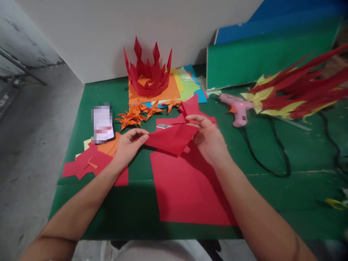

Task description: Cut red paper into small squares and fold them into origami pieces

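Observation:
A folded piece of red paper (171, 137) is held between both hands just above the green table (299, 159). My left hand (129, 145) pinches its left tip with thumb and fingers closed. My right hand (209, 139) grips its right side, fingers curled over the upper edge. Under the hands lies a large flat red sheet (187, 188). More folded red pieces (191, 107) lie just behind my right hand.
A red paper crown (148, 72) stands on stacked coloured sheets (187, 88) at the back. Orange folded flowers (136, 114), a phone (102, 123) and red and orange scraps (89, 161) lie left. A pink glue gun (237, 108) with black cable and a red-yellow paper piece (296, 90) lie right.

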`<state>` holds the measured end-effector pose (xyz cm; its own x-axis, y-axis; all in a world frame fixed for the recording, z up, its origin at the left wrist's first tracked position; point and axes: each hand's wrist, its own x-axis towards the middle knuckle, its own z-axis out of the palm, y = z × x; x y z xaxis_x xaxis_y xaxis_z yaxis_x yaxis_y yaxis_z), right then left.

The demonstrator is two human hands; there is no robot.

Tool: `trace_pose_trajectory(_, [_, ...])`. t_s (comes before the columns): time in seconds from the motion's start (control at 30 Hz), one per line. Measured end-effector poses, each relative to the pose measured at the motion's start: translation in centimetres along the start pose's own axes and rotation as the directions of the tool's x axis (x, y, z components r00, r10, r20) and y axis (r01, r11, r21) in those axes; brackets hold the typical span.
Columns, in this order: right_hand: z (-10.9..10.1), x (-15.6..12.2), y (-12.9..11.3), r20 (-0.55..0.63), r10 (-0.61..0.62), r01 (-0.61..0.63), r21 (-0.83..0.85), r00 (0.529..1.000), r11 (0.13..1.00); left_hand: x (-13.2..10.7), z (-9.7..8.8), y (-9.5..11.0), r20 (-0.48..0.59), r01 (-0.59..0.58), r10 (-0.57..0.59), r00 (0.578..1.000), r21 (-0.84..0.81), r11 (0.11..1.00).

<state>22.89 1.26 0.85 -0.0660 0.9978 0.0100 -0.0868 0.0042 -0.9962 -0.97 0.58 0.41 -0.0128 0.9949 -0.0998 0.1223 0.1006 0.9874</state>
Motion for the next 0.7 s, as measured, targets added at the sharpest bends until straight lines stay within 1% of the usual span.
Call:
trace_pose_trajectory(0.07, [0.4, -0.2, 0.1, 0.11, -0.034, 0.034, 0.006, 0.993, 0.999, 0.0, 0.2, 0.0, -0.015, -0.003, 0.003, 1.0, -0.03, 1.0])
trace_pose_trajectory(0.1, [0.7, -0.3, 0.0, 0.156, -0.021, 0.026, -0.032, 0.987, 0.999, -0.1, 0.3, 0.0, -0.019, -0.008, 0.007, 1.0, -0.038, 0.999])
trace_pose_trajectory(0.13, [1.1, -0.5, 0.0, 0.15, -0.002, 0.017, -0.094, 0.989, 0.995, -0.2, 0.5, 0.0, -0.017, -0.015, 0.014, 1.0, -0.038, 0.999])
trace_pose_trajectory(0.2, [1.8, -1.0, -0.2, 0.102, 0.038, -0.014, -0.228, 0.994, 0.974, -0.5, 0.7, 0.0, 0.009, -0.041, 0.041, 0.999, -0.016, 0.999])
trace_pose_trajectory(0.23, [2.1, -1.1, -0.3, 0.093, 0.032, -0.005, -0.279, 0.995, 0.96, -0.7, 0.8, 0.0, 0.034, -0.074, 0.074, 0.997, 0.012, 0.997])
trace_pose_trajectory(0.27, [2.2, -1.3, -0.4, 0.071, 0.002, 0.021, -0.317, 0.997, 0.948, -0.8, 0.8, 0.1, 0.059, -0.127, 0.123, 0.991, 0.055, 0.99])
trace_pose_trajectory(0.3, [2.2, -1.3, -0.5, 0.056, -0.052, 0.069, -0.348, 0.997, 0.935, -0.9, 0.9, 0.1, 0.082, -0.209, 0.201, 0.976, 0.114, 0.971])
trace_pose_trajectory(0.33, [2.0, -1.3, -0.6, 0.053, -0.128, 0.139, -0.377, 0.99, 0.916, -1.0, 0.9, 0.2, 0.098, -0.303, 0.289, 0.952, 0.192, 0.933])
trace_pose_trajectory(0.37, [1.8, -1.3, -0.6, 0.071, -0.215, 0.225, -0.408, 0.974, 0.885, -1.1, 0.8, 0.3, 0.11, -0.388, 0.372, 0.921, 0.271, 0.881])
trace_pose_trajectory(0.4, [1.5, -1.2, -0.7, 0.115, -0.302, 0.321, -0.442, 0.947, 0.838, -1.1, 0.8, 0.4, 0.119, -0.455, 0.442, 0.889, 0.341, 0.823])
trace_pose_trajectory(0.43, [1.2, -1.1, -0.6, 0.199, -0.372, 0.421, -0.476, 0.907, 0.772, -1.1, 0.7, 0.4, 0.126, -0.496, 0.489, 0.863, 0.391, 0.775])
trace_pose_trajectory(0.47, [1.0, -1.1, -0.5, 0.308, -0.414, 0.516, -0.506, 0.856, 0.691, -1.0, 0.6, 0.4, 0.132, -0.52, 0.517, 0.846, 0.421, 0.743])
trace_pose_trajectory(0.5, [0.8, -1.0, -0.4, 0.413, -0.437, 0.601, -0.525, 0.799, 0.603, -1.0, 0.5, 0.4, 0.142, -0.53, 0.527, 0.838, 0.436, 0.727])
trace_pose_trajectory(0.57, [0.8, -0.9, 0.0, 0.606, -0.438, 0.746, -0.5, 0.664, 0.44, -0.9, 0.4, 0.3, 0.187, -0.547, 0.524, 0.831, 0.448, 0.707])
trace_pose_trajectory(0.6, [0.9, -1.0, 0.2, 0.675, -0.416, 0.791, -0.476, 0.609, 0.384, -0.9, 0.4, 0.1, 0.241, -0.56, 0.51, 0.826, 0.456, 0.692])
trace_pose_trajectory(0.63, [1.1, -1.0, 0.4, 0.728, -0.391, 0.823, -0.455, 0.564, 0.339, -0.9, 0.4, 0.0, 0.308, -0.58, 0.492, 0.814, 0.464, 0.669])
trace_pose_trajectory(0.67, [1.3, -1.0, 0.5, 0.764, -0.37, 0.846, -0.438, 0.528, 0.303, -0.9, 0.4, -0.2, 0.378, -0.605, 0.474, 0.796, 0.47, 0.642])
trace_pose_trajectory(0.7, [1.5, -1.1, 0.6, 0.789, -0.351, 0.86, -0.428, 0.505, 0.277, -0.8, 0.4, -0.4, 0.451, -0.631, 0.446, 0.773, 0.477, 0.612])
